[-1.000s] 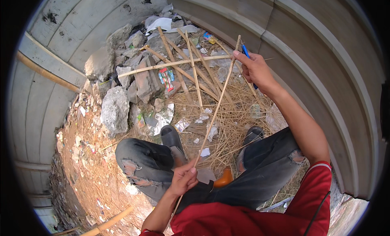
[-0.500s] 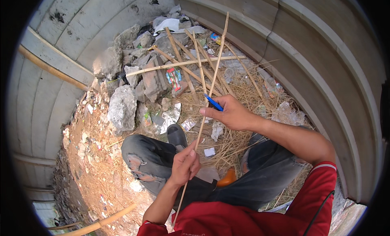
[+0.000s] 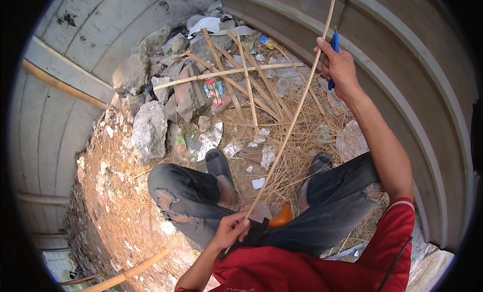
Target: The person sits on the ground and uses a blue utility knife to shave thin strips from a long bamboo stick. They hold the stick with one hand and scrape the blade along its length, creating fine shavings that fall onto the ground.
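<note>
I sit with my knees apart, both feet in grey shoes on dry straw. My left hand (image 3: 232,229) grips the lower end of a long thin bamboo strip (image 3: 287,128) near my lap. The strip runs up and to the right past my right hand (image 3: 338,65), which is stretched far out. That hand holds a small blue-handled knife (image 3: 334,45) against the strip near its upper part. An orange object (image 3: 280,217) shows between my thighs.
Grey rocks (image 3: 149,128), rubble and scraps of litter lie piled ahead on the left. Several bamboo sticks (image 3: 236,73) cross over the pile. Curved grey corrugated walls (image 3: 402,75) close in on both sides. A bamboo pole (image 3: 60,83) leans along the left wall.
My right hand with the knife slid back up and outward along the strip, from its middle to near its upper end. My left hand stayed gripping the lower end.
</note>
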A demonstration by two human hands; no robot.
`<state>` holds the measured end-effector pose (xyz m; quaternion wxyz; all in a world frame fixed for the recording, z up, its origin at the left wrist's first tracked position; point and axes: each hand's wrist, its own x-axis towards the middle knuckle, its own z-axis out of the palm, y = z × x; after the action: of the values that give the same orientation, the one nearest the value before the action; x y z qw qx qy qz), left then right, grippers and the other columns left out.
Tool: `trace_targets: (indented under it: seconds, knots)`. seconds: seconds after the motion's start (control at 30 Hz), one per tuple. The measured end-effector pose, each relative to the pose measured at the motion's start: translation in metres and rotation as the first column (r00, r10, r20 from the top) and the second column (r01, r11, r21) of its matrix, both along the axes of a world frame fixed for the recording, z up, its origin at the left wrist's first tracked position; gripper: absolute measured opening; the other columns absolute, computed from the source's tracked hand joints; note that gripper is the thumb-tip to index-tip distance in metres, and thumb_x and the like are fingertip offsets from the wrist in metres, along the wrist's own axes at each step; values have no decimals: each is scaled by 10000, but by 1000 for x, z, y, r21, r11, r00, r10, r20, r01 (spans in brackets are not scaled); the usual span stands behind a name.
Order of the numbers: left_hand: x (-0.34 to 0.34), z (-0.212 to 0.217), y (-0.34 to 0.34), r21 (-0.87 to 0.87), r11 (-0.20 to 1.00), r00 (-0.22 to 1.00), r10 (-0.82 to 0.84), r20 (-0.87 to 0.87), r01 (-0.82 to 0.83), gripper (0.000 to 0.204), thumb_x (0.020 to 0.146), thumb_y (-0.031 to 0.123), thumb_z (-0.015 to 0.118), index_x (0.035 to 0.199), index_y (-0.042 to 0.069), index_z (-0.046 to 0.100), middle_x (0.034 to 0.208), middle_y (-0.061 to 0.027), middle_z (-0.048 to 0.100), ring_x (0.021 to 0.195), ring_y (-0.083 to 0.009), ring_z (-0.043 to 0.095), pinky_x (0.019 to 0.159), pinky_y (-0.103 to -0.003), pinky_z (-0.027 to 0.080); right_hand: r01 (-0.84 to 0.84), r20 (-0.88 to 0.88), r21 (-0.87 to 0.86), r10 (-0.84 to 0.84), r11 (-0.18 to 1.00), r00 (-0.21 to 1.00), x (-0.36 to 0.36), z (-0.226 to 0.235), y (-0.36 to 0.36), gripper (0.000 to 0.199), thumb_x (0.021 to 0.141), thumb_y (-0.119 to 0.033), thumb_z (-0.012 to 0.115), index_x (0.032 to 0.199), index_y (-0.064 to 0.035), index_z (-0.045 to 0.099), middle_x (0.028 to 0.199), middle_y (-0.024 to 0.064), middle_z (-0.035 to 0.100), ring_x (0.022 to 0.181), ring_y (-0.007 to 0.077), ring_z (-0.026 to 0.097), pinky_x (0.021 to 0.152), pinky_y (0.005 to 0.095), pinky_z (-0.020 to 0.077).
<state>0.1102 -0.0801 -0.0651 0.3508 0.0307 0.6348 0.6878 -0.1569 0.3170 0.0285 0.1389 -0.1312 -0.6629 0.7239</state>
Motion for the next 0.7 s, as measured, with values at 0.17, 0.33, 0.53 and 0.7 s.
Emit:
trace_targets:
  seconds: [0.17, 0.33, 0.53, 0.7]
  knots:
    - [6, 7, -13, 12, 1000, 999, 10, 42, -10, 395, 1087, 259, 480, 1335, -29, 587, 594, 16, 473, 448, -45, 391, 457, -215, 324, 7, -47, 106, -2, 994, 999, 4, 7, 7, 459, 966, -479, 655, 902, -25, 679, 499, -60, 385, 420, 44, 303, 438, 255, 221]
    - [-15, 8, 7, 142, 986, 996, 85, 2, -85, 419, 1097, 277, 458, 1362, -29, 563, 676, -5, 526, 445, -36, 381, 440, -198, 300, -183, -81, 650, 307, 738, 948, 31, -2, -40, 589, 1007, -528, 519, 811, 6, 674, 520, 87, 513, 461, 244, 500, 498, 400, 380]
    - [-55, 32, 29, 199, 965, 977, 191, -94, -169, 482, 1097, 312, 445, 1434, -30, 487, 778, -34, 570, 429, -34, 381, 422, -191, 289, -501, 290, 803, 522, 324, 802, 85, 17, -102, 564, 1003, -493, 517, 825, 8, 705, 680, 223, 659, 665, 427, 660, 648, 519, 509]
    - [-78, 34, 40, 243, 945, 957, 257, -136, -219, 510, 1092, 333, 451, 1449, -30, 466, 736, -16, 552, 430, -27, 374, 412, -194, 275, -561, 357, 804, 596, 197, 719, 111, 14, -121, 531, 990, -491, 541, 839, -10, 705, 675, 226, 662, 684, 439, 674, 668, 528, 541]
